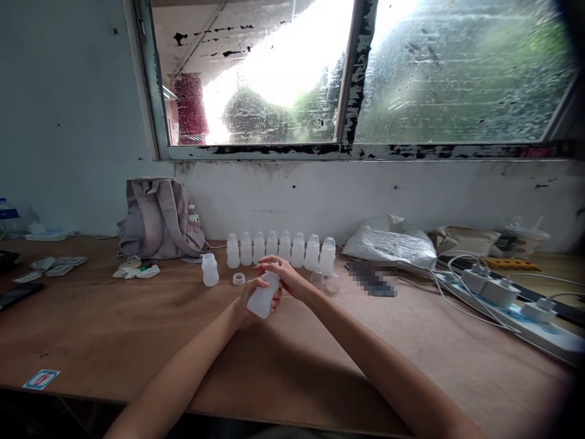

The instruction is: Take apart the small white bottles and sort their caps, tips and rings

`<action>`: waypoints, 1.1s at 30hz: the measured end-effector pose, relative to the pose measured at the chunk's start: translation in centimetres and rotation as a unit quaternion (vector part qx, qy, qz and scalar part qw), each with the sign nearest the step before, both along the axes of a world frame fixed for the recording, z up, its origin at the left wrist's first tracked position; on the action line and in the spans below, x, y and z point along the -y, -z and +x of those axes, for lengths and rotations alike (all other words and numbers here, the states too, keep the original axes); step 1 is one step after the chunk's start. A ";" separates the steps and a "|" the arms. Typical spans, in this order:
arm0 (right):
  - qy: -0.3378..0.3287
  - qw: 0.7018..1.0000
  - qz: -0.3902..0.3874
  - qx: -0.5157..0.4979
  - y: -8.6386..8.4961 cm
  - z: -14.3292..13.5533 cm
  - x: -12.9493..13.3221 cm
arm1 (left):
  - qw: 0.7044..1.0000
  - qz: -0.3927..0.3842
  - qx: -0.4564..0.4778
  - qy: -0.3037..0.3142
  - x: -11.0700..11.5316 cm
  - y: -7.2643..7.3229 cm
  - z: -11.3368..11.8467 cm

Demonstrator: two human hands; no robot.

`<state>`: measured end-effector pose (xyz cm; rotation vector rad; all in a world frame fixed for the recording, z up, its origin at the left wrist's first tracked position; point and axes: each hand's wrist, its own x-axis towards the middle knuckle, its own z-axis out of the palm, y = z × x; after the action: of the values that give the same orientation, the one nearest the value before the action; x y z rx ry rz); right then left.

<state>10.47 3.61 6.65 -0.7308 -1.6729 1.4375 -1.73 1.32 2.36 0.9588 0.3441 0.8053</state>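
Observation:
A frosted white baby bottle [264,297] is tilted in front of me above the table. My left hand [248,299] is closed around its body. Over the bottle's top my right hand [287,275] bends its fingers around the neck; what lies under them is hidden. An uncapped baby bottle [210,271] stands upright to the left, with a pale collar ring [238,278] lying beside it. Behind my hands, several capped baby bottles [233,251] stand in a row. Right of my right hand are a clear cap [317,280] and another ring [332,286].
On the brown table [150,341], a grey backpack [158,219] leans by the wall. Crumpled tissue [137,271] lies before it. At right are a plastic-wrapped package [390,245], a blurred dark object [373,279] and a power strip [534,323] with chargers and loose cables.

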 end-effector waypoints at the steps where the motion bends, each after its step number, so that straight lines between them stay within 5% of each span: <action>1: -0.001 0.999 0.012 0.033 -0.4 0.3 -0.2 | 1.000 0.005 -0.005 -0.007 0.1 -0.2 -0.1; 5: -0.022 0.990 0.032 0.134 -1.6 2.3 -1.2 | 0.998 0.023 -0.046 -0.040 0.1 -0.6 -0.3; 9: -0.126 0.971 0.025 0.202 -2.1 3.9 -1.5 | 0.994 0.013 -0.108 -0.030 -0.2 -0.6 -1.0; 15: -0.218 0.969 0.002 0.120 -2.7 4.6 -1.1 | 0.995 -0.010 -0.100 0.007 -0.4 -0.5 -1.4; 20: -0.114 0.993 -0.003 0.026 -2.4 5.3 -2.8 | 0.995 -0.015 -0.098 0.005 -0.3 -0.4 -0.9; 24: 0.015 0.991 0.070 0.109 -2.0 5.8 -3.8 | 0.994 -0.021 -0.109 -0.002 -0.2 -0.6 -0.9; 33: -0.010 0.968 0.139 0.211 -1.9 5.7 -4.0 | 0.987 -0.078 -0.136 -0.025 -0.1 -0.3 -1.1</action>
<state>16.17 7.62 8.56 -0.9028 -2.1576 1.0732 -2.78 1.42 2.71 0.9171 0.6611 0.6829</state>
